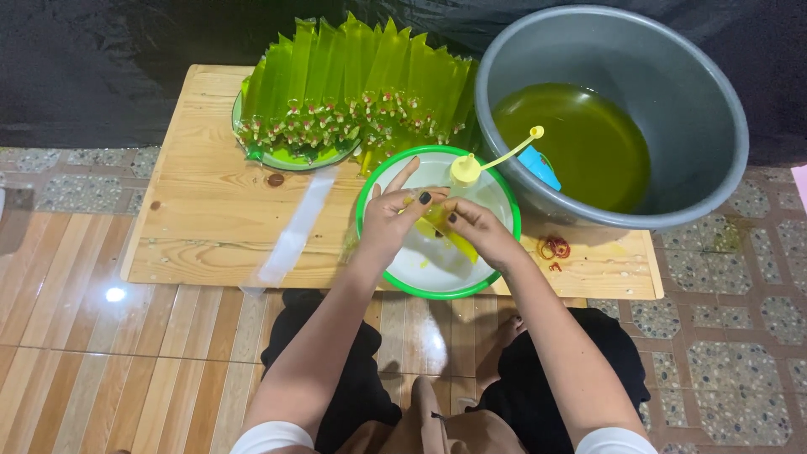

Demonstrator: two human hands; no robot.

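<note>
Low on a tiled floor sits a pale wooden tabletop [210,210], and over its front edge both hands meet above a white bowl with a green rim [437,286]. Between them is a thin plastic tube of yellow-green liquid [450,235]: the left hand [391,220] pinches its upper end with the forefinger raised, while the right hand [479,231] has its fingers [454,217] closed around the tube's middle. Just beyond the fingers a yellow squeeze bottle [465,170] stands in the bowl. Farther out past the right hand, a large grey basin [672,84] holds green liquid. Beyond the left hand, a plate [286,158] carries many filled green tubes. Red rubber bands [555,248] lie beside the right hand.
</note>
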